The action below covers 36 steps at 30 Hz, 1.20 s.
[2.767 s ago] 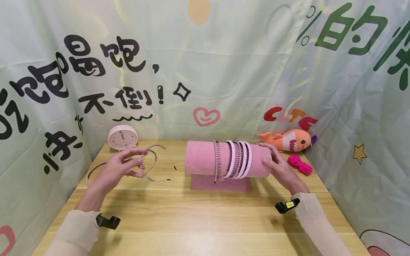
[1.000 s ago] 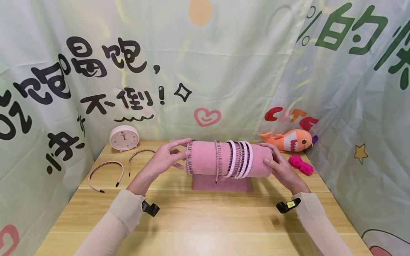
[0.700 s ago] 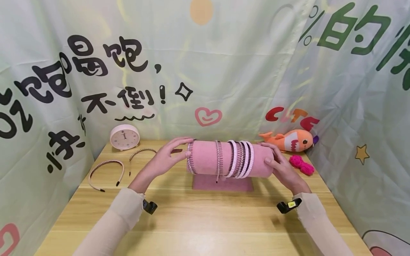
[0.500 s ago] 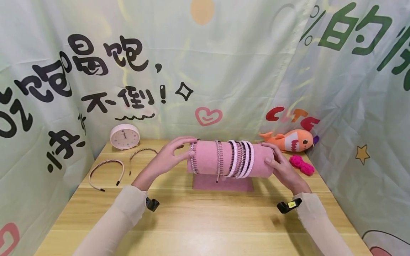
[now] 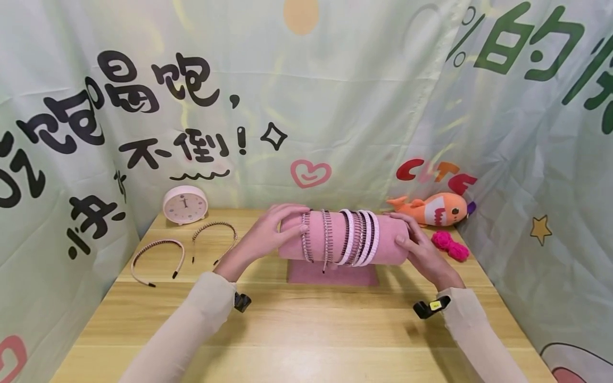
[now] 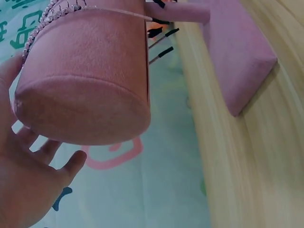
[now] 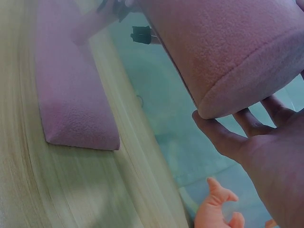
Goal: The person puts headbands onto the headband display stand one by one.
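Observation:
A pink plush headband display stand [image 5: 390,234] has a horizontal roll carrying several headbands. My left hand [image 5: 265,231] is around the roll's left part, thumb in front and fingers over the top, holding a beaded, toothed headband [image 5: 307,247]. The left wrist view shows the thumb side of the left hand [image 6: 28,175] by the beaded headband [image 6: 52,16], the other fingers spread behind the roll's end. My right hand [image 5: 426,252] grips the roll's right end, thumb in front. Another thin toothed headband [image 5: 328,239] and a cluster of white and dark headbands [image 5: 359,239] sit further right.
Two thin headbands [image 5: 181,255] [image 5: 235,234] lie on the wooden table [image 5: 306,330] at left. A pink clock [image 5: 185,205] stands behind them. At back right are an orange plush toy [image 5: 438,209] and a magenta bow-shaped item [image 5: 450,246]. Printed cloth [image 5: 268,80] encloses the table.
My left hand carried the beaded headband from the left onto the roll's left end, then slid it rightward toward the other toothed headband. My right hand stayed on the right end.

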### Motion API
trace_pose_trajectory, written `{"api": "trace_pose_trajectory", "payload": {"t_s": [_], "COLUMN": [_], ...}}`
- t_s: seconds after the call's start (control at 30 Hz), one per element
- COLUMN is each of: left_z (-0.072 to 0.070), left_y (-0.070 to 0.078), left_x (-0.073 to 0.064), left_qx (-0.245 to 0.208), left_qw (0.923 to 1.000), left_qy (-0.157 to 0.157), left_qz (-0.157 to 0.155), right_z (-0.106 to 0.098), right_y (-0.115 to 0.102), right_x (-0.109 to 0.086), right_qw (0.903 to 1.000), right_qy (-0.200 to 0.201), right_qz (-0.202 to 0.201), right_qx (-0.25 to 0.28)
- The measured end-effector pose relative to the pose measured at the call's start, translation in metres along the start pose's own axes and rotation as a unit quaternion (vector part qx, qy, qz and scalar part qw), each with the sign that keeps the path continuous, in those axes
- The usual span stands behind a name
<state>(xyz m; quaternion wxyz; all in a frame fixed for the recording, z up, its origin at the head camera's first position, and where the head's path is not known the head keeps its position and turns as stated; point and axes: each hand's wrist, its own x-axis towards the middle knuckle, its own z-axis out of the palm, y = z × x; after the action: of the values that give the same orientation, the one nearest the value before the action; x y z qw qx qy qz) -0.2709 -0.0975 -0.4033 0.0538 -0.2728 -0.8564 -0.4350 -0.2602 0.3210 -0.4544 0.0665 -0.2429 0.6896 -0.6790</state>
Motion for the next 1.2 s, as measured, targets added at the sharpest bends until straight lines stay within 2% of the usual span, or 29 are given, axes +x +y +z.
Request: {"api": "trace_pose_trajectory", "payload": {"t_s": [0.23,0.63,1.2], "left_z": [0.006,0.014,0.015], "left_y": [0.004,0.017,0.019], "left_x": [0.006,0.012,0.015], "left_qx": [0.021,0.073,0.090], "left_qw": [0.9998,0.9972,0.9960], "left_qy": [-0.002,0.013,0.003], "left_qz": [-0.006,-0.005,0.002], "right_z": [0.000,-0.001,0.001], "right_y": [0.001,0.003,0.001], "right_x": [0.000,0.000,0.000], "right_qw": [1.0000,0.9999,0.9999], "right_qy": [-0.002,-0.003,-0.003], "right_qz": [-0.009,-0.010,-0.013], "right_qx": [0.003,0.003,0.007]}}
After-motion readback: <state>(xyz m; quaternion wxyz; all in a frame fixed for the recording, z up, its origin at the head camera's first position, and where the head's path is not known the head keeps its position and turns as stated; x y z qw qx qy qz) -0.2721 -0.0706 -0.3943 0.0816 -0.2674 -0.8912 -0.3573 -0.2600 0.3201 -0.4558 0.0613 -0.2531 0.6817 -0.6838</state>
